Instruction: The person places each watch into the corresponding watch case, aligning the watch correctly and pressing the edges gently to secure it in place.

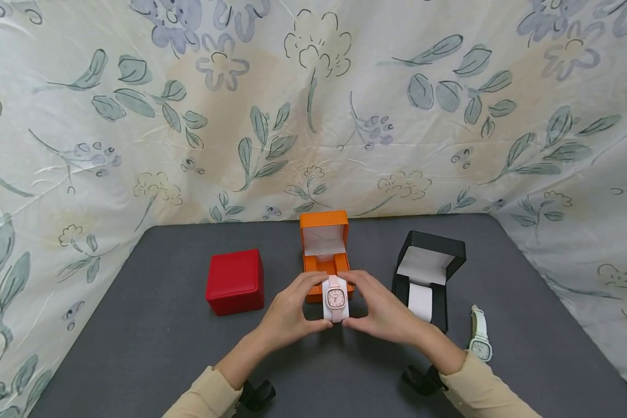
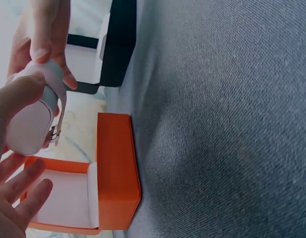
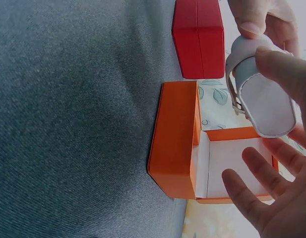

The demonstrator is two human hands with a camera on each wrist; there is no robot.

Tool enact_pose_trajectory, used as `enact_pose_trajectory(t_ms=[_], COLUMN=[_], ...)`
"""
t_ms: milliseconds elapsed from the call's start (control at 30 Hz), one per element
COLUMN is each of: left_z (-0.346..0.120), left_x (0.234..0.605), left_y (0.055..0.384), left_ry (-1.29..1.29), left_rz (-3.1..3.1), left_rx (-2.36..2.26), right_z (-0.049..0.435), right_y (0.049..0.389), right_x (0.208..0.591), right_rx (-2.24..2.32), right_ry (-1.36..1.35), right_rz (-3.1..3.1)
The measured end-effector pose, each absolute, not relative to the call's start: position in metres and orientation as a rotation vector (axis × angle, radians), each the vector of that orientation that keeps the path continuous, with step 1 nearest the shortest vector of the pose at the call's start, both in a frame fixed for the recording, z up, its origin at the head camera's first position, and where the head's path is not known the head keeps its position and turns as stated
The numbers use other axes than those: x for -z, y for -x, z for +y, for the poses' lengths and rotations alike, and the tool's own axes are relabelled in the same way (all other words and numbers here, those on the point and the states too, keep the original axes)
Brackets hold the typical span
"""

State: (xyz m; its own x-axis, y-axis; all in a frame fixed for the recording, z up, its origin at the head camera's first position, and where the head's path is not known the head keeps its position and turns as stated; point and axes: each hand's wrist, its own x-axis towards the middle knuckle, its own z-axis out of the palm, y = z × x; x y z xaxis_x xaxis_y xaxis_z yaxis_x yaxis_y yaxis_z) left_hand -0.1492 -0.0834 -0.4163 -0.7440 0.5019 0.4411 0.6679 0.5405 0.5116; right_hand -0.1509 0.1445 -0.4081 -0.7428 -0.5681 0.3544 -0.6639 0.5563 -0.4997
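Observation:
A pink wristwatch [image 1: 336,298] is strapped round a small white watch pillow [image 1: 327,313], held up in front of the orange box [image 1: 324,219]. My left hand [image 1: 292,305] pinches the pillow's left end between thumb and fingers. At its right end, my right hand [image 1: 384,310] grips it the same way. The left wrist view shows the pillow's flat white end [image 2: 29,130] and the strap's buckle [image 2: 54,133] hanging underneath. Behind the hands the orange box stands with its lid raised, its front partly hidden by the pillow and fingers.
A closed red box [image 1: 235,281] stands to the left. On the right, an open black box [image 1: 438,249] holds a white pillow [image 1: 420,301]. A pale green watch [image 1: 480,339] lies near the right forearm. Floral cloth [image 1: 271,116] hangs behind the grey table [image 1: 151,325].

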Motion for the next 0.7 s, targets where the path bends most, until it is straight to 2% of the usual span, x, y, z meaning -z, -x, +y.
enact_pose_trajectory(t_ms=[700], left_z=[-0.086], left_x=[0.403], left_y=[0.173], left_ry=[0.922], left_rz=[-2.658], left_rx=[0.932], right_z=[0.139], right_y=[0.18], right_x=[0.388], right_rx=[-0.907], right_ry=[-1.061], right_rz=[-2.803])
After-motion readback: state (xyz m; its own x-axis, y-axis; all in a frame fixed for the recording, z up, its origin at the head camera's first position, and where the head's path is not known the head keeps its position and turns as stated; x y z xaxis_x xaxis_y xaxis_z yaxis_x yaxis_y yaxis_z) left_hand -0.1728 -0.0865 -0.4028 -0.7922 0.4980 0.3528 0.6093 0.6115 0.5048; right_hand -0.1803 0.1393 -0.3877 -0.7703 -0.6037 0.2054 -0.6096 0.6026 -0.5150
